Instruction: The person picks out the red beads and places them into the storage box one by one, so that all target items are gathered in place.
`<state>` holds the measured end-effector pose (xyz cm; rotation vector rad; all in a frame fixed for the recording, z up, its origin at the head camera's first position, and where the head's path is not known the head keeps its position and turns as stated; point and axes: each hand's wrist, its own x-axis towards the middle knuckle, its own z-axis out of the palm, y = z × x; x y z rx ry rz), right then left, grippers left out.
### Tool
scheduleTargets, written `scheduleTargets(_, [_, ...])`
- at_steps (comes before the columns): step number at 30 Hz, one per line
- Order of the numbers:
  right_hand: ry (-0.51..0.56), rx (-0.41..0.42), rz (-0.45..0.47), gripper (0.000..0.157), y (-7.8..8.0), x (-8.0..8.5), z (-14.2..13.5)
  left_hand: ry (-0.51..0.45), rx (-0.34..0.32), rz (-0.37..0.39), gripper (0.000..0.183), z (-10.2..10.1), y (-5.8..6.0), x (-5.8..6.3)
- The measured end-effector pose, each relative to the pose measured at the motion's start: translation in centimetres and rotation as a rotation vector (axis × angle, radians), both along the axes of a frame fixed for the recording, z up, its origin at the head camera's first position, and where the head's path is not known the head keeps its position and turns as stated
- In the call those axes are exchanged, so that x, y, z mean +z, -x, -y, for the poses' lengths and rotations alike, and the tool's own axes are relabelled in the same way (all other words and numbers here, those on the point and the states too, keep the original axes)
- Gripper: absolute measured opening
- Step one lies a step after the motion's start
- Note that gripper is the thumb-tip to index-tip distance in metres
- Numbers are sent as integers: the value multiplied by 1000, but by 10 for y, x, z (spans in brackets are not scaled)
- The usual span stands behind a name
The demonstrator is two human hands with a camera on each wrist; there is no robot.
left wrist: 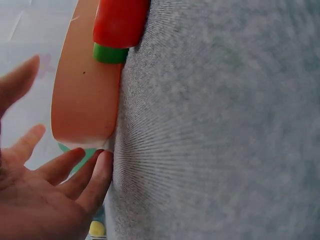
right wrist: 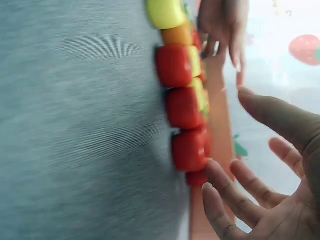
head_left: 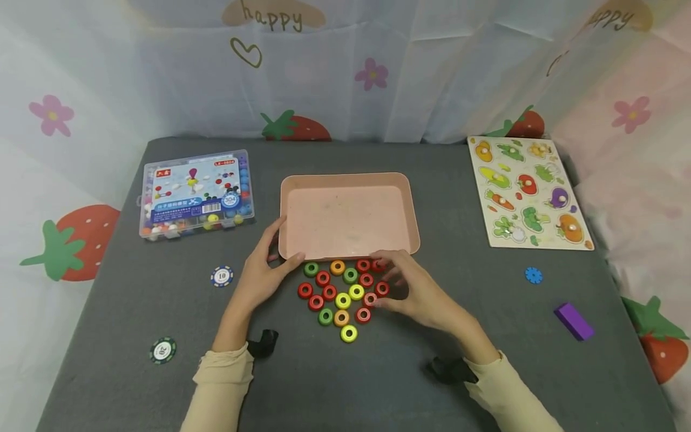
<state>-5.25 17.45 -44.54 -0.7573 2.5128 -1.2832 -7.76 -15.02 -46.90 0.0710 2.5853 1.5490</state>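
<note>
A shallow pink tray (head_left: 348, 216) lies mid-table. In front of its near edge is a loose cluster of ring-shaped beads (head_left: 342, 300) in red, green, yellow and orange. My left hand (head_left: 258, 277) is at the tray's near left corner, thumb and fingers spread; in the left wrist view its fingertips (left wrist: 104, 165) are at the tray's end. My right hand (head_left: 421, 294) reaches over the cluster's right side, fingers loosely bent. In the right wrist view those fingertips (right wrist: 214, 170) are beside the red beads (right wrist: 190, 150), with nothing visible in the grasp.
At the back left lies a clear box of coloured beads (head_left: 197, 193). A vegetable puzzle board (head_left: 531, 192) is at the back right. Two chips (head_left: 222, 276) lie on the left; a blue disc (head_left: 533, 275) and a purple block (head_left: 574, 321) on the right.
</note>
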Motion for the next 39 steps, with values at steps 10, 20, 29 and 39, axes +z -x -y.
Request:
scheduleTargets(10, [-99, -28, 1, 47, -1, -18, -3, 26, 4, 20, 76, 4, 0, -1])
scheduleTargets(20, [-88, -9, -18, 29, 15, 2, -2, 42, 41, 61, 72, 0, 1, -1])
scheduleTargets(29, [82, -55, -57, 29, 53, 10, 9, 39, 50, 72, 71, -1, 3, -1])
scheduleTargets(39, [143, -178, 0, 27, 101, -11, 25, 32, 59, 71, 71, -3, 3, 0])
